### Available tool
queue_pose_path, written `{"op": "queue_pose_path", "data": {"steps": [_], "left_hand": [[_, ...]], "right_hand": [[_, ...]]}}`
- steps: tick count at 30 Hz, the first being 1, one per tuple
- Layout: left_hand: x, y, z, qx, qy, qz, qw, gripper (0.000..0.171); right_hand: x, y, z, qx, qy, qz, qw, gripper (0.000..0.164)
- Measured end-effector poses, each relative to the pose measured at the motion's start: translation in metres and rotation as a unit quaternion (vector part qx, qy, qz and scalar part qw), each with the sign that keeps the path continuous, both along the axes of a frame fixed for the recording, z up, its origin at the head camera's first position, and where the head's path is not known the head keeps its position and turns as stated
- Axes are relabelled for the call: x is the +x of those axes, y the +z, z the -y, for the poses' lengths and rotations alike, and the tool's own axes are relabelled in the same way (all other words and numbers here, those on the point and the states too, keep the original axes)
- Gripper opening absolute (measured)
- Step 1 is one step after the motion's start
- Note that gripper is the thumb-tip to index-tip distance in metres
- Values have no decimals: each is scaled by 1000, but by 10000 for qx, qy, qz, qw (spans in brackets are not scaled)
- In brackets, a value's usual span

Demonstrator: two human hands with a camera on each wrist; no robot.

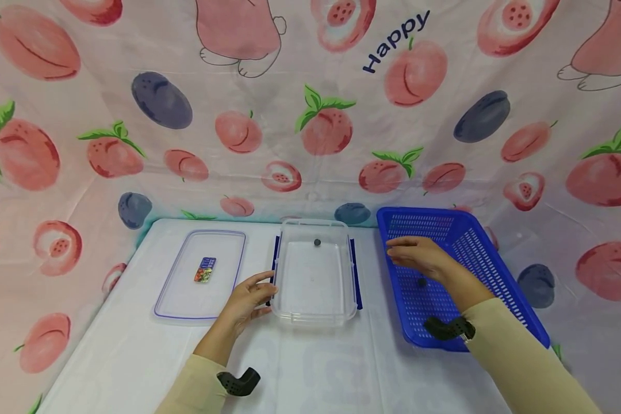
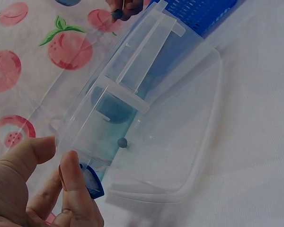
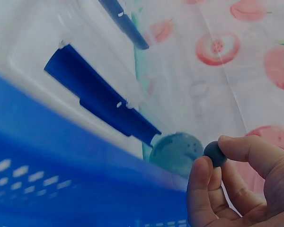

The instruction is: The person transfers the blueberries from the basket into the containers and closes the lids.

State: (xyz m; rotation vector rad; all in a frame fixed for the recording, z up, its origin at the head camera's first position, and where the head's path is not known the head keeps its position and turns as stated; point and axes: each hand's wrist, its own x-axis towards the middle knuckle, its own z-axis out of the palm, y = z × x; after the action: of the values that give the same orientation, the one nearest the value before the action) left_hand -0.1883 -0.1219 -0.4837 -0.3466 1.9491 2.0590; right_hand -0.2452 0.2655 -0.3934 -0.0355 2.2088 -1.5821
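Note:
A clear plastic box point(image 1: 313, 316) with blue side clips point(image 3: 104, 104) stands lidless mid-table. One small dark ball point(image 1: 317, 242) lies inside it near the far end. My left hand point(image 1: 248, 299) holds the box's left side, thumb and fingertips at the edge beside a blue clip point(image 2: 92, 182). Above the blue basket point(image 1: 409, 330), my right hand point(image 1: 419, 256) pinches a small blue-grey ball point(image 3: 215, 154) between thumb and fingertips. The head view hides this held ball behind the fingers. Another dark ball point(image 1: 421, 282) rests on the basket's floor, below the right hand.
A clear lid point(image 1: 178, 293) with a blue rim and a fruit label point(image 1: 204, 269) lies flat to the left of the box. White cloth covers the table point(image 1: 310, 368). Behind it hangs a fruit-patterned curtain point(image 1: 310, 190).

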Motion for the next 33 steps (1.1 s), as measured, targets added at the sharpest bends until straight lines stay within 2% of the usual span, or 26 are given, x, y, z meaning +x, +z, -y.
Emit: {"op": "queue_pose_path", "data": {"steps": [4,14,21,33], "left_hand": [[0,0,0,-3,-5,-2,10000,47],[-1,-1,0,58,-30,-6,10000,47],[-1,-1,1,83,-31,-5,10000,47],[-1,-2,-1,151,-5,-15,9999,45]], "right_hand": [[-2,2,12,-48,-109,31,9999,57],[-11,1,44,-508,-3,71,9987,54],[-20,-7,71,-504,-165,46,9986,50],[-27,-27,105,-644,-245,-102,9976,45]]}}
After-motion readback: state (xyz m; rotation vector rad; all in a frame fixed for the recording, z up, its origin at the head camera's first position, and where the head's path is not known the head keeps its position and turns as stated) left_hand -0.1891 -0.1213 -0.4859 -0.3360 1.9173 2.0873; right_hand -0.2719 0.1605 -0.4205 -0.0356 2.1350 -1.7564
